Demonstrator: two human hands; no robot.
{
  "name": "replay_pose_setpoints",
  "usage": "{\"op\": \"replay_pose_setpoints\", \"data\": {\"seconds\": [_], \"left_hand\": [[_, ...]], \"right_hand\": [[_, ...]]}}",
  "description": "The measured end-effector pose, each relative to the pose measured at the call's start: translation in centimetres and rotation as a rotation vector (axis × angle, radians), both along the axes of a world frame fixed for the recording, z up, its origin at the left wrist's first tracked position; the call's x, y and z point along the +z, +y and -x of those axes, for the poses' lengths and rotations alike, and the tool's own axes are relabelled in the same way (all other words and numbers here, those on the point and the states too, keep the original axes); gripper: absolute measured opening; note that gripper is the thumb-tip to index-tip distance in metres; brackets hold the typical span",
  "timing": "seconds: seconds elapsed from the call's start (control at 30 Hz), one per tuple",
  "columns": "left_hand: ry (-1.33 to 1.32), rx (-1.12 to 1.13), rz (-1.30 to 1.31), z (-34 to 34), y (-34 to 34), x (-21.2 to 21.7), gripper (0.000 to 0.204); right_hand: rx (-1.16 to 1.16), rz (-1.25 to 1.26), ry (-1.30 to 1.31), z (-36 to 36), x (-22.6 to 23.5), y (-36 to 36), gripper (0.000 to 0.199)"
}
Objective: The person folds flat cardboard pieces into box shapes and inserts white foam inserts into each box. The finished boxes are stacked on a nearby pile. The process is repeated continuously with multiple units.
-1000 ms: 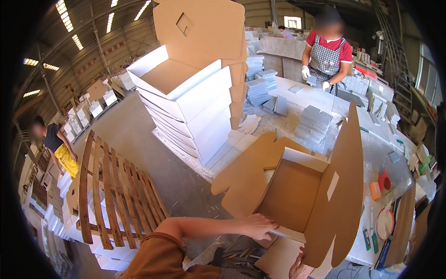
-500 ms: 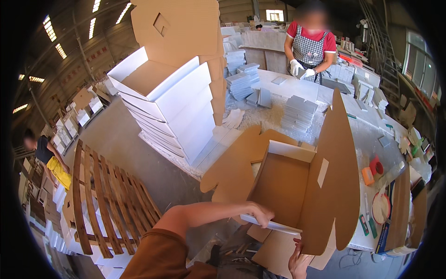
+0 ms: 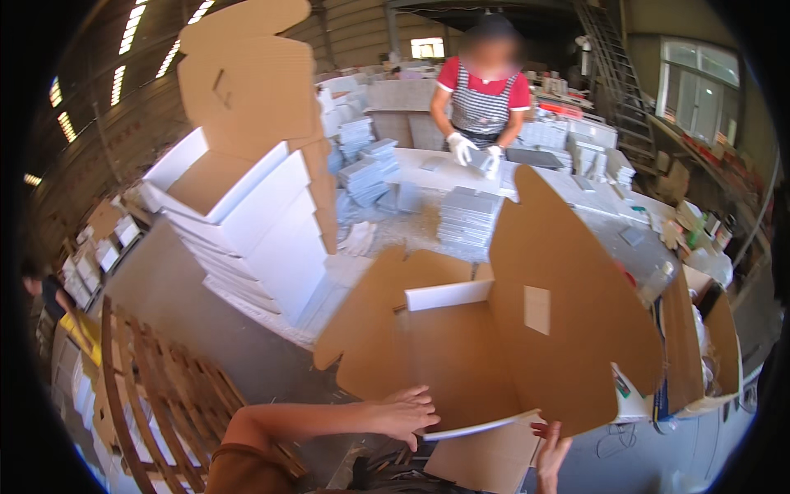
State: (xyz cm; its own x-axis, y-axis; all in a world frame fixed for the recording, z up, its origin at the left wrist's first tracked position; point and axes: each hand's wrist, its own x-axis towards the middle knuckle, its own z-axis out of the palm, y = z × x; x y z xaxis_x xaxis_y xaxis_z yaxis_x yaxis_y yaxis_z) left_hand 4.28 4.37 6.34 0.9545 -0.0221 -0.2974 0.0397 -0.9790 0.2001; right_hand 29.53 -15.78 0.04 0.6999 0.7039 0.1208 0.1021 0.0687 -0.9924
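Observation:
In front of me is a partly folded cardboard box (image 3: 461,362), brown inside with white outer faces. Its far wall (image 3: 448,295) stands up, and its large lid flap (image 3: 568,329) rises on the right. At the near left corner, my left hand (image 3: 405,414) has its fingers stretched out by the white-edged near wall (image 3: 477,426); contact is hard to tell. My right hand (image 3: 550,454) is below the near right corner, fingers apart, close to the lid flap's lower edge. Neither hand visibly grips anything.
Finished open boxes form a tall stack (image 3: 247,222) on the left of the worktable. Grey tile stacks (image 3: 469,218) stand beyond my box. Across the table a gloved co-worker (image 3: 481,107) handles a tile. A slatted wooden pallet (image 3: 164,387) lies lower left, an open carton (image 3: 699,346) at right.
My view has swung right. My left hand has come off the box's near wall to the near left corner, fingers now extended. The box's left side has opened outward and the lid leans further right.

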Motion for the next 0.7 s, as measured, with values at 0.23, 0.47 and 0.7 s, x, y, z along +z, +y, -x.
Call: {"op": "replay_pose_setpoints", "data": {"seconds": [0.23, 0.47, 0.7], "left_hand": [[0.181, 0.261, 0.268, -3.1, -5.5, 2.9, 0.057], [-0.221, 0.323, 0.074, -0.8, -8.0, -2.1, 0.035], [-0.555, 0.255, -0.804, -1.0, -4.8, 14.0, 0.034]], "right_hand": [[-0.139, 0.004, 0.018, 0.9, -1.0, -1.2, 0.035], [-0.032, -0.013, -0.092, 3.3, 4.4, -2.7, 0.047], [0.214, -0.433, -0.025, 4.7, 12.8, 0.9, 0.060]]}}
